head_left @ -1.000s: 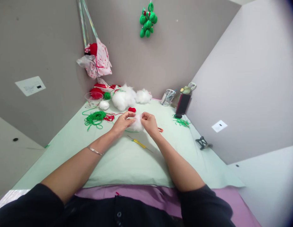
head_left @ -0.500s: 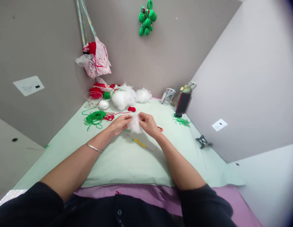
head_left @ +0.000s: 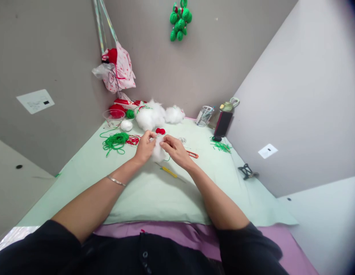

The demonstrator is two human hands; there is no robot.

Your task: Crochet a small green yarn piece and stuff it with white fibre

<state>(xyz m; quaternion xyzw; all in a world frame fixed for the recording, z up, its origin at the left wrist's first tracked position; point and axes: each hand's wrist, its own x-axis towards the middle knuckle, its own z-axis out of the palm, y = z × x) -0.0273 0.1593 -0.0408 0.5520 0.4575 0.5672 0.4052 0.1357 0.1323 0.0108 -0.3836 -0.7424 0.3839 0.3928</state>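
Note:
A tuft of white stuffing (head_left: 158, 151) is between my two hands above the green cloth (head_left: 154, 198). My left hand (head_left: 145, 146) pinches its upper left side, fingers pressed together. On the other side, my right hand (head_left: 175, 149) grips the tuft with thumb and fingertips. A crochet hook with a yellow handle (head_left: 169, 172) lies just below the hands. Behind them sits a small red yarn piece (head_left: 160, 131). An orange tool (head_left: 192, 154) is partly seen beside my right hand.
Larger white stuffing piles (head_left: 151, 115) stand at the back, near a clear bowl (head_left: 113, 118). Green yarn (head_left: 115, 142) lies tangled at the left. A pen holder (head_left: 204, 116), a dark phone (head_left: 223, 124) and green scraps (head_left: 221, 146) are at the right, with a black clip (head_left: 247, 172).
Both hands have shifted slightly left with the stuffing, and my left hand has turned more upright. More of the orange tool now shows.

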